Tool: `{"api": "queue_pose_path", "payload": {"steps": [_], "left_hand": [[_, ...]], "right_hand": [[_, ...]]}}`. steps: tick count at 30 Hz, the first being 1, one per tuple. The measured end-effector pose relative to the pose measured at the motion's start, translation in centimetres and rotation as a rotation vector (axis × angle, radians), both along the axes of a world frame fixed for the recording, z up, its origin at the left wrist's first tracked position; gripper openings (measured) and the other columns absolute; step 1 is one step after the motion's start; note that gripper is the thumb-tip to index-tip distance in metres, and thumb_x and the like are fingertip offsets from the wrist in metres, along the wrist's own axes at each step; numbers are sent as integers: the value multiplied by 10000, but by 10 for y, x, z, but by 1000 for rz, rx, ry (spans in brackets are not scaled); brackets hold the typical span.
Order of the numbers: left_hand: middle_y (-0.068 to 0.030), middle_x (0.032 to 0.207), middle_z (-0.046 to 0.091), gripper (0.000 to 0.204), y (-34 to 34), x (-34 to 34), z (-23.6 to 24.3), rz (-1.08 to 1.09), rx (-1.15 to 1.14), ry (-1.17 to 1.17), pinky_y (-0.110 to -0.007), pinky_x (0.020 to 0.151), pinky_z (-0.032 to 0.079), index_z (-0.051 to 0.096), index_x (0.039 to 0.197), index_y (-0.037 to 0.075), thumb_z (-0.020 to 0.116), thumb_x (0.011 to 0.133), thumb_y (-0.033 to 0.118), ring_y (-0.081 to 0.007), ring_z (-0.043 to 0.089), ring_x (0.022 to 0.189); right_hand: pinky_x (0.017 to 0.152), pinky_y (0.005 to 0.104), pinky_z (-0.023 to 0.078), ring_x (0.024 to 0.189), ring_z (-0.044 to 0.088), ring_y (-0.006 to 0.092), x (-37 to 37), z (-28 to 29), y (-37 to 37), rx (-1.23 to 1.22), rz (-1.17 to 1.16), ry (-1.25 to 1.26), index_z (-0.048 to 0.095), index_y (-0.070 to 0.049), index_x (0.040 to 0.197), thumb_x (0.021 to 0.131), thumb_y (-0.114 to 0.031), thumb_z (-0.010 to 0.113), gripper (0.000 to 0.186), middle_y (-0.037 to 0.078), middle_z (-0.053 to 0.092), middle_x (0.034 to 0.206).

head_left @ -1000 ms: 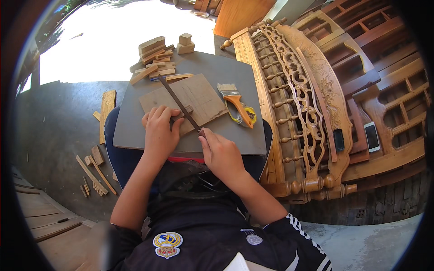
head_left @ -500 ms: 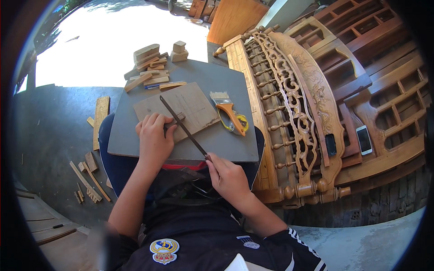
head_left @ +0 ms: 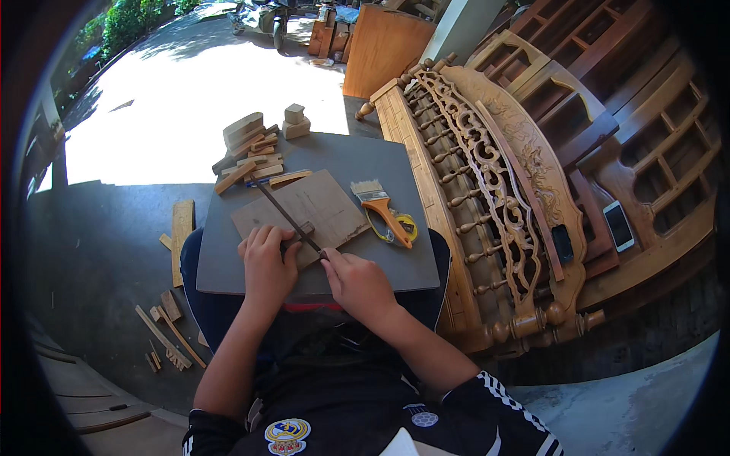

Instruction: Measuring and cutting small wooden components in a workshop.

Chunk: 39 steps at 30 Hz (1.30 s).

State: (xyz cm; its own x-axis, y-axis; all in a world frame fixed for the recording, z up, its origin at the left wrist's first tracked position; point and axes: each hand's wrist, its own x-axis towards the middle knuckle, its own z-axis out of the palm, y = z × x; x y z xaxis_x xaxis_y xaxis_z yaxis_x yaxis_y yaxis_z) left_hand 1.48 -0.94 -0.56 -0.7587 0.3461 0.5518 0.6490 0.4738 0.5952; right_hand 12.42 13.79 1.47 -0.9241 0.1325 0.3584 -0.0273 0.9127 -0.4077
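My right hand (head_left: 357, 285) grips the handle of a long dark file (head_left: 277, 205), which lies diagonally across a small wooden piece (head_left: 306, 228). My left hand (head_left: 268, 266) is closed on that piece, pinning it on a square wooden board (head_left: 327, 199). The board rests on a grey tabletop (head_left: 232, 277) over my lap. A paintbrush (head_left: 385, 216) with an orange handle lies at the board's right, on top of a yellow coiled item (head_left: 405, 226). Wood offcuts (head_left: 247, 140) are piled at the far side of the tabletop, beside two stacked blocks (head_left: 296, 125).
Carved wooden panels (head_left: 494, 175) lean and lie along the right, with a white phone (head_left: 619, 226) and a dark phone (head_left: 562, 243) on them. Wood strips (head_left: 163, 334) lie on the floor at left. A scooter (head_left: 270, 23) stands beyond the sunlit ground.
My right hand drew the file back, then pushed it forward along the piece. My left hand stays on the piece. The view has shifted, so the scene sits lower in frame.
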Motion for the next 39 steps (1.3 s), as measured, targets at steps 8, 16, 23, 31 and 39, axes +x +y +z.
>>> {"api": "queue_pose_path", "payload": {"steps": [8,16,23,31,39], "left_hand": [[-92,962,668,145,-2,-2,0,22,13,-29,-437,937,405,692,948,57,753,816,59,-313,631,1017],[-82,963,667,169,-4,-4,-4,3,-13,-36,-435,948,405,688,963,63,757,809,58,-308,632,1026],[-74,965,673,155,1,-1,-3,14,-17,-4,-431,928,409,693,959,67,759,819,78,-303,634,1012],[-71,957,672,147,-1,2,-2,63,18,-19,-433,908,412,694,952,70,760,821,83,-301,629,1006],[-77,952,680,162,-4,-1,2,42,-4,19,-419,870,438,685,952,51,768,813,69,-310,642,983]], "right_hand": [[616,466,574,697,700,382,55,6,8,26,41,11,659,-9,1183,1011,-173,612,242,188,691,807],[590,425,573,665,698,349,78,12,12,29,20,8,652,-23,1192,993,-152,651,237,158,691,797],[616,502,553,705,683,415,-5,1,5,24,65,47,624,-28,1128,1017,-162,586,178,180,695,820],[604,469,555,671,674,383,52,3,2,7,39,35,646,-30,1162,1004,-149,612,201,164,676,794],[587,450,553,643,667,368,77,14,-1,-5,-38,-17,650,-33,1179,989,-143,642,220,147,666,771]]}}
